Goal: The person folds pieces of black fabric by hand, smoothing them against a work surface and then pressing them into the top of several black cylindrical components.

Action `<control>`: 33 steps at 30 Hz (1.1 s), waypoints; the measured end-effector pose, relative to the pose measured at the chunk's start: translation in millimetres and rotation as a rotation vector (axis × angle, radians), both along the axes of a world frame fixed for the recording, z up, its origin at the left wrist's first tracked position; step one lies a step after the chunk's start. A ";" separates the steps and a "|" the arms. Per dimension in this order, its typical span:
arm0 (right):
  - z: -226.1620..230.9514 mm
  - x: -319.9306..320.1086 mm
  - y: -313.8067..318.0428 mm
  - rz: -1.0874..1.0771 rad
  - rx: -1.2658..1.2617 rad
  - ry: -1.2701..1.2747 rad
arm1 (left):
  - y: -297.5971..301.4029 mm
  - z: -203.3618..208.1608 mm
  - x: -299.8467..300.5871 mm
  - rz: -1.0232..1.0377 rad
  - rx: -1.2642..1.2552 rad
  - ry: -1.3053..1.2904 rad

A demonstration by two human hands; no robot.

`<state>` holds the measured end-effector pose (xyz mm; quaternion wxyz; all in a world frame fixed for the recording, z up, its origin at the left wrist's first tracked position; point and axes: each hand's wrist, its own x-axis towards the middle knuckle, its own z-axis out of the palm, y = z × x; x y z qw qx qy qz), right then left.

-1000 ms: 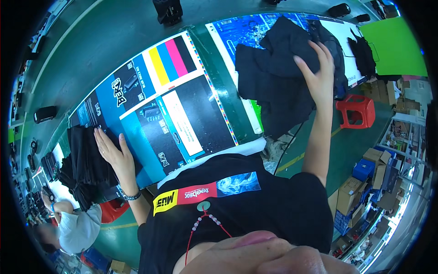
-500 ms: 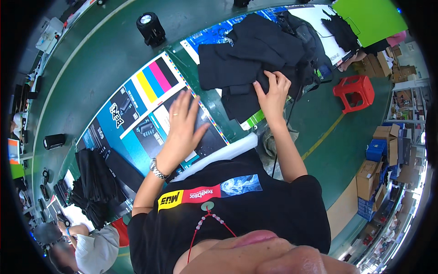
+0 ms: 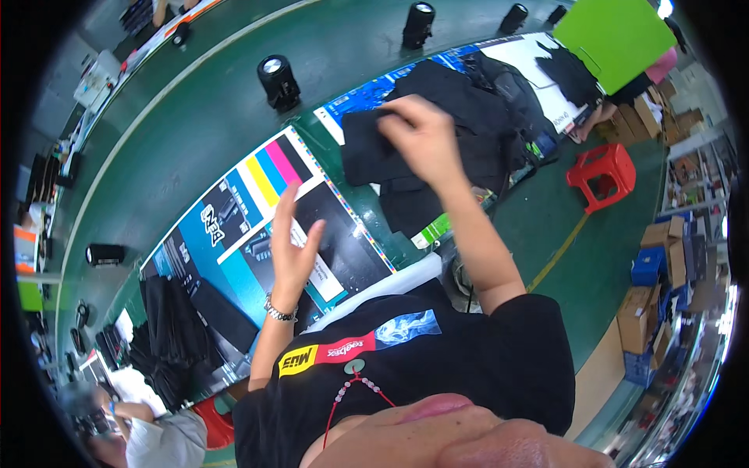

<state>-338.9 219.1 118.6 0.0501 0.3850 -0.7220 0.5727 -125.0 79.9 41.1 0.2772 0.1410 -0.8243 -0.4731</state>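
My right hand (image 3: pixel 421 140) is over the left part of a pile of flat black cloth pieces (image 3: pixel 480 160). Its fingers are bent and smeared by motion, so whether they grip a piece is unclear. Beside the pile, my left hand (image 3: pixel 292 253) hovers above or lies lightly on a colourful printed sheet (image 3: pixel 222 265). The thumb stands apart from the fingers and nothing is held. Further left, a heap of long black cloth pieces (image 3: pixel 168 324) covers part of the sheet.
Black cylindrical devices (image 3: pixel 278 82) stand on the green surface beyond the table; another (image 3: pixel 104 254) lies at left. A red stool (image 3: pixel 601 175) is at right, near cardboard boxes (image 3: pixel 640 312). A green board (image 3: pixel 612 39) rises at far right. Another person (image 3: pixel 160 437) sits at lower left.
My right hand has lifted from the pile's right part and moved left and away from me. My left hand has drawn slightly back and turned on edge. The black cylindrical devices have shifted right.
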 end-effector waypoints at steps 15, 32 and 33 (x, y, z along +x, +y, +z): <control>-85.1 58.9 -74.9 0.764 0.049 -1.027 | -47.2 -14.8 9.8 -0.031 1.319 0.311; -93.6 58.6 -87.8 0.514 0.079 -0.699 | -49.1 -23.9 -1.1 0.150 0.927 0.151; -97.3 58.8 -88.2 0.551 0.045 -0.760 | -47.7 -19.8 1.5 0.139 0.922 0.140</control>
